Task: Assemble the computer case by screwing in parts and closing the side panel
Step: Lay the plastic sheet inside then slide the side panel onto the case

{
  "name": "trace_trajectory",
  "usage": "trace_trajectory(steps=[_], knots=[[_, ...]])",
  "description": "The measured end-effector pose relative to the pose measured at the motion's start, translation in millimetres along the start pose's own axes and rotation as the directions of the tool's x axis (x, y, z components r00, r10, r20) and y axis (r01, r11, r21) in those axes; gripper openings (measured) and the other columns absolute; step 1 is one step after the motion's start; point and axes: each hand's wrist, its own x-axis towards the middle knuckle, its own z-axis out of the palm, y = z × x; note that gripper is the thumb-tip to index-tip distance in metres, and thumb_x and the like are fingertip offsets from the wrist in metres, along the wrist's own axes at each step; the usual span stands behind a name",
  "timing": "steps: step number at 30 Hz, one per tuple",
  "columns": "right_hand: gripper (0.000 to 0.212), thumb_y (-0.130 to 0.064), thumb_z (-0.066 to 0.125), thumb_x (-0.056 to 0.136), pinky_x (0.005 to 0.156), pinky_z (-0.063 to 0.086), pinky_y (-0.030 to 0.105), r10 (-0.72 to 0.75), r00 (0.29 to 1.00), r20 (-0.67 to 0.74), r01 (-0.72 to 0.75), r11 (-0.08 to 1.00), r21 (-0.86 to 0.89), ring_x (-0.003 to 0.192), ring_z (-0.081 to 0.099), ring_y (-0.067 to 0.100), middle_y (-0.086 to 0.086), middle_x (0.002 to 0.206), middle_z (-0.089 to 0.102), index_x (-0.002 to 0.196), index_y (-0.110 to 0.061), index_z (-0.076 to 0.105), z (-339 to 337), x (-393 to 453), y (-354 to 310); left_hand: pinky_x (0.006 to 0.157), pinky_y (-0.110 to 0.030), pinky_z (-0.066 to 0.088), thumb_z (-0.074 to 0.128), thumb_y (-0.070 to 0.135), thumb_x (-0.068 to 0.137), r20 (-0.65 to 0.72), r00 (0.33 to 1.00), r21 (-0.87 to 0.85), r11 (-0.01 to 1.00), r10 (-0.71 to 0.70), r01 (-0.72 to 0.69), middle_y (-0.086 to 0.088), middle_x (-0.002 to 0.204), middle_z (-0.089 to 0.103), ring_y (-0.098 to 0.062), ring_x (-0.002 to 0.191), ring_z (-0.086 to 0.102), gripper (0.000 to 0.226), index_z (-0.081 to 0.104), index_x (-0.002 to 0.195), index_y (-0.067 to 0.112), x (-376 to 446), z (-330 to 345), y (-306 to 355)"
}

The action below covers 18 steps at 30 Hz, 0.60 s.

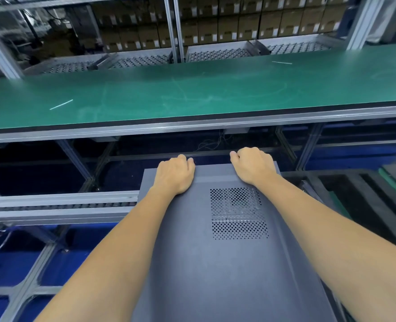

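Head view, dark grey computer case [227, 263], perforated vent, left hand [175, 174], right hand [254, 165] gripping far edge

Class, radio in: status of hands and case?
Left hand, right hand gripping far edge of dark grey metal side panel. Panel on case. Nothing blocking.

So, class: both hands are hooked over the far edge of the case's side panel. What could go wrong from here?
1. The fingers of the left hand and right hand curl over the side panel edge, so they could get pinched if it slides.
2. The case seems to overhang the roller rail, so a hard push might tip it.
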Motion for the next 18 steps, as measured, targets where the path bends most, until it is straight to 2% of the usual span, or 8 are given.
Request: trace_trajectory(steps=[4, 8, 12, 14, 18], knots=[[0.048, -0.036, 0.029, 0.104, 0.067, 0.037, 0.035, -0.004, 1.000, 0.025, 0.004, 1.000, 0.016, 0.067, 0.053, 0.026, 0.001, 0.068, 0.054, 0.062, -0.018, 0.044, 6, -1, 4, 0.071, -0.035, 0.031, 0.022, 0.035, 0.101, 0.014, 1.000, -0.006, 1.000, 0.015, -0.015, -0.004, 0.077, 0.051, -0.029, 0.072, 0.048, 0.039, 0.046, 0.083, 0.010, 2, 8, 0], [0.050, -0.036, 0.030, 0.104, 0.065, 0.037, 0.034, 0.018, 0.999, 0.038, -0.019, 0.999, 0.039, 0.066, 0.052, 0.025, 0.000, 0.063, 0.050, 0.061, -0.017, 0.046, 12, 0, 8, 0.074, -0.036, 0.030, 0.022, 0.034, 0.100, 0.032, 0.999, -0.001, 1.000, 0.017, -0.017, -0.005, 0.076, 0.053, -0.028, 0.071, 0.047, 0.038, 0.046, 0.083, 0.009, 6, 16, 2], [0.049, -0.034, 0.032, 0.104, 0.066, 0.037, 0.033, 0.013, 0.999, 0.044, -0.015, 0.999, 0.046, 0.071, 0.054, 0.027, 0.003, 0.071, 0.053, 0.060, -0.016, 0.043, 20, -4, 6, 0.075, -0.038, 0.032, 0.025, 0.032, 0.100, -0.011, 1.000, 0.048, 0.999, 0.019, -0.019, -0.011, 0.082, 0.061, -0.027, 0.073, 0.044, 0.037, 0.045, 0.078, 0.010, 0, 26, -2], [0.048, -0.031, 0.032, 0.105, 0.069, 0.038, 0.034, 0.000, 1.000, 0.030, -0.002, 0.999, 0.041, 0.076, 0.053, 0.027, 0.004, 0.077, 0.053, 0.064, -0.011, 0.047, 23, -6, 6, 0.075, -0.038, 0.032, 0.028, 0.031, 0.099, -0.044, 0.998, 0.087, 0.996, 0.037, -0.033, -0.010, 0.085, 0.061, -0.024, 0.076, 0.040, 0.035, 0.044, 0.075, 0.011, -1, 28, -4], [0.040, -0.028, 0.032, 0.105, 0.071, 0.034, 0.036, -0.062, 0.998, -0.034, 0.058, 0.994, -0.097, 0.081, 0.045, 0.024, 0.009, 0.091, 0.062, 0.077, -0.010, 0.055, 26, -9, 2, 0.075, -0.036, 0.032, 0.031, 0.031, 0.097, -0.120, 0.989, 0.181, 0.981, 0.088, -0.065, -0.006, 0.088, 0.056, -0.023, 0.083, 0.043, 0.029, 0.043, 0.076, 0.015, -4, 27, -6]])
